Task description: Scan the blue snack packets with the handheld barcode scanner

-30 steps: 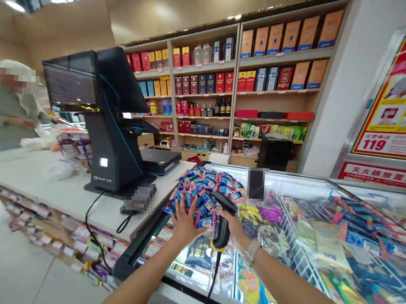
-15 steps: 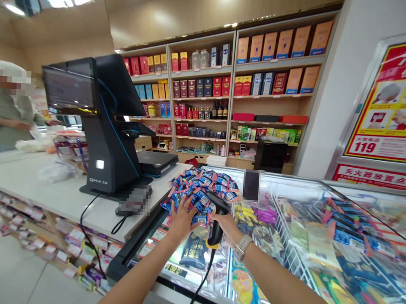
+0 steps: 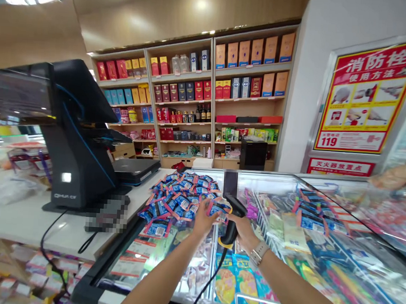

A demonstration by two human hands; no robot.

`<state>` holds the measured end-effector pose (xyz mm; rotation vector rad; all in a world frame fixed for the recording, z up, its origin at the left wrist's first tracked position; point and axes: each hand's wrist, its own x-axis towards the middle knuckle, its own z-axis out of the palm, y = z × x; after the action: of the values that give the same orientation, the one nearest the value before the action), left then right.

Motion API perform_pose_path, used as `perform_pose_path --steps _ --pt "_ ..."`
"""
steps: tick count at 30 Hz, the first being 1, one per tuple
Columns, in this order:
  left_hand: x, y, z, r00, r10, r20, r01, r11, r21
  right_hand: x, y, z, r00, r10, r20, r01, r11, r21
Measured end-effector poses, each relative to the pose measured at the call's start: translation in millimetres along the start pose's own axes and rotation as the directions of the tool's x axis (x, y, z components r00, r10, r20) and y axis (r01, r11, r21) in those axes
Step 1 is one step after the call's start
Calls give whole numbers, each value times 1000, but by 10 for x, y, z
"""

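Head view: a black-framed freezer (image 3: 87,280) with a clear top fills the near right, its glass bright with reflections and bagged goods showing beneath. On its far left part, beside the white counter (image 3: 16,221), lies a heaped pile of packets (image 3: 177,198), blue and pink, overlapping at all angles. The left hand (image 3: 204,221) pinches one packet (image 3: 216,209) just off the pile's right edge. The right hand (image 3: 242,225) is wrapped round the grip of a black scanner (image 3: 231,231), whose head is just beside that packet; the two hands are close together (whether the right fingertips touch the packet too, I cannot tell). A pale watch (image 3: 259,253) sits on the right wrist, and a dark cable (image 3: 214,276) runs down from the scanner toward the near edge.

On the counter stand a black checkout terminal (image 3: 60,161) and a flat black device (image 3: 136,171), with a blurred-out object (image 3: 107,212) in front. Behind, wooden shelving (image 3: 249,108) carries boxes in red, orange, gold and blue, plus bottles, below a glossy wood panel (image 3: 166,14). To the right, a red and yellow poster (image 3: 369,95) reading 119 hangs on a pale wall (image 3: 305,85).
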<state>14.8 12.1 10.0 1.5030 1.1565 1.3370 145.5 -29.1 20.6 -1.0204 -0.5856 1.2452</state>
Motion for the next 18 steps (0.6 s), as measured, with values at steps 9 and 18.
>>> perform_pose_path --steps 9,18 --pt "283 -117 554 918 -260 299 320 932 -172 184 -236 -697 998 -63 -1 63 998 -23" --pt "173 -103 497 935 -114 337 186 964 -189 77 -181 -586 999 -43 -16 45 979 198"
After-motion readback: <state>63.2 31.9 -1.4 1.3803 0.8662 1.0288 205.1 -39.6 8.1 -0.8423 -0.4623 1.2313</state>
